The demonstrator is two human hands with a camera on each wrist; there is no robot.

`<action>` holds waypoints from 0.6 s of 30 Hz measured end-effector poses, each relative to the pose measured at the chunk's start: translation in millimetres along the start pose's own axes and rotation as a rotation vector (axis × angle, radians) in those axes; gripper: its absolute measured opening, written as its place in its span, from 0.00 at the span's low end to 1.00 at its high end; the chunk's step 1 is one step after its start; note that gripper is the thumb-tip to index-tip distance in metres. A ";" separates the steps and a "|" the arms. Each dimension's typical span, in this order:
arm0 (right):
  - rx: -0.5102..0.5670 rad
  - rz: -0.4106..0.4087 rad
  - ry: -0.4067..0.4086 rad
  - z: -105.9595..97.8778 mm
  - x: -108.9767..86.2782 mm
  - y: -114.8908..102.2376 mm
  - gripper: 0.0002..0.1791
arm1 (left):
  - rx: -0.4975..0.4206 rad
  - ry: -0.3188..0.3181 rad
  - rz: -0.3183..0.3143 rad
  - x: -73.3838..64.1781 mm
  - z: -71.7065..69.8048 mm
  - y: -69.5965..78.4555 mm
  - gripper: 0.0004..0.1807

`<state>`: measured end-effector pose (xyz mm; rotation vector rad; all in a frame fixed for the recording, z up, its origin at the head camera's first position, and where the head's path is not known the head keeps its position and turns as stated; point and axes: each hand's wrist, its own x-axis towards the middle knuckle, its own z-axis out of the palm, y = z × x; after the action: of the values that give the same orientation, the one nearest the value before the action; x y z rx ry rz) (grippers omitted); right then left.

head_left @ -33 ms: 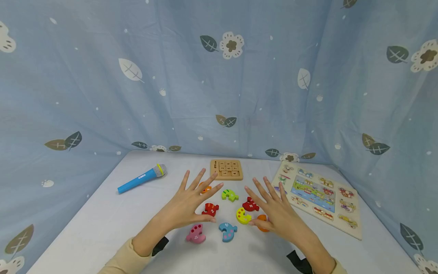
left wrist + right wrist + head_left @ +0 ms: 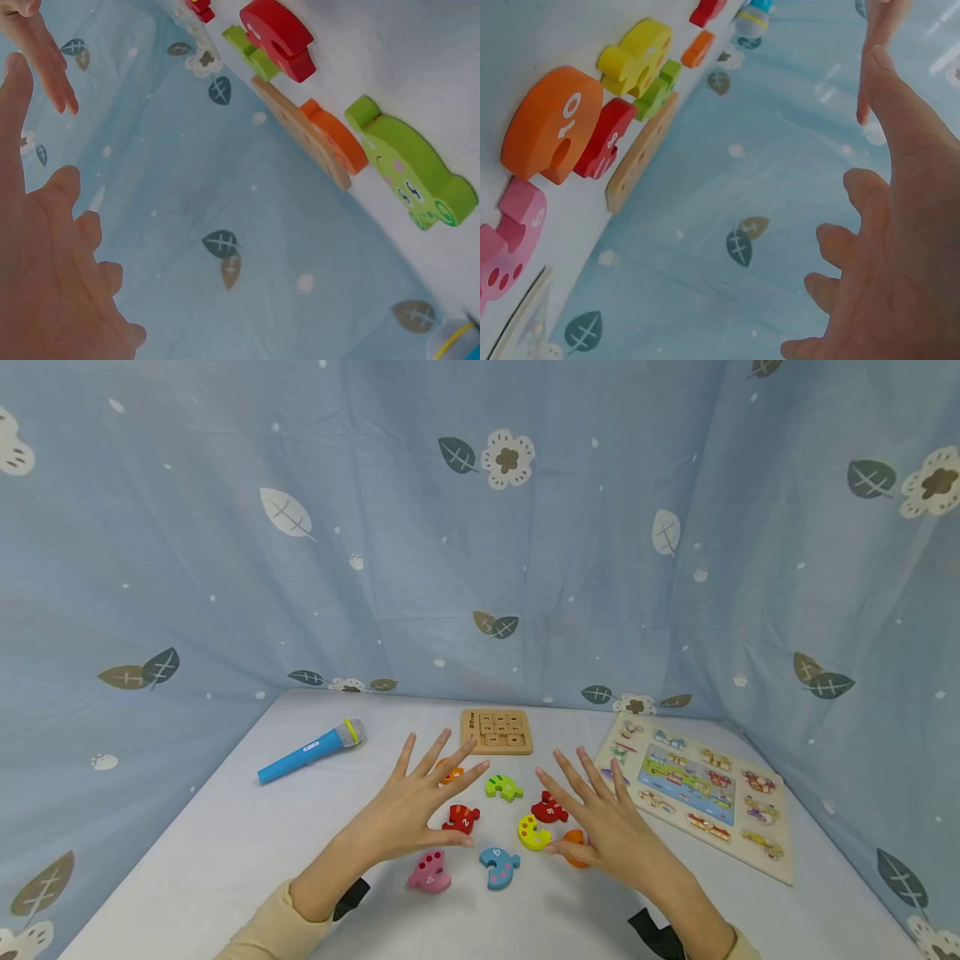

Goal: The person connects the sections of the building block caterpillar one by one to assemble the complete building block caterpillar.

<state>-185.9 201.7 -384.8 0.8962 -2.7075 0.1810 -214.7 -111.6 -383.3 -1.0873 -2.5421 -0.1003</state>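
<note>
My left hand (image 2: 408, 817) hovers with spread, straight fingers over the left side of a group of colourful wooden animal pieces. Opposite it, my right hand (image 2: 617, 835) is held up likewise, fingers apart, above an orange piece (image 2: 576, 837) it partly covers. Neither hand holds anything. Between and below them lie a red piece (image 2: 461, 818), a pink one (image 2: 430, 878), a blue one (image 2: 506, 863), a yellow one (image 2: 528, 837), a green one (image 2: 508, 787) and a second red one (image 2: 548, 810). The left wrist view shows another green piece (image 2: 412, 161), hidden from the head view.
A wooden number board (image 2: 496, 732) lies behind the pieces. To the left is a blue toy microphone (image 2: 307, 753); to the right, a picture puzzle board (image 2: 693, 781). Patterned blue cloth (image 2: 480, 543) hangs around the white table (image 2: 187, 868).
</note>
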 end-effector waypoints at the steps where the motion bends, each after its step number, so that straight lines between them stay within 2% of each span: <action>1: 0.001 -0.001 0.000 0.2 0.0 0.1 0.50 | 0.001 0.000 0.000 0.1 0.3 -0.1 0.51; 11: -0.023 -0.017 0.016 0.5 1.2 0.8 0.51 | 0.007 -0.008 0.000 1.4 1.9 -1.2 0.51; 18: -0.052 -0.057 0.021 4.3 6.1 -3.8 0.52 | -0.002 0.000 0.014 1.8 4.7 -3.1 0.53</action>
<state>-189.3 194.3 -386.9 0.9503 -2.6507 0.1076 -219.5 -111.5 -386.8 -1.1059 -2.5349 -0.0990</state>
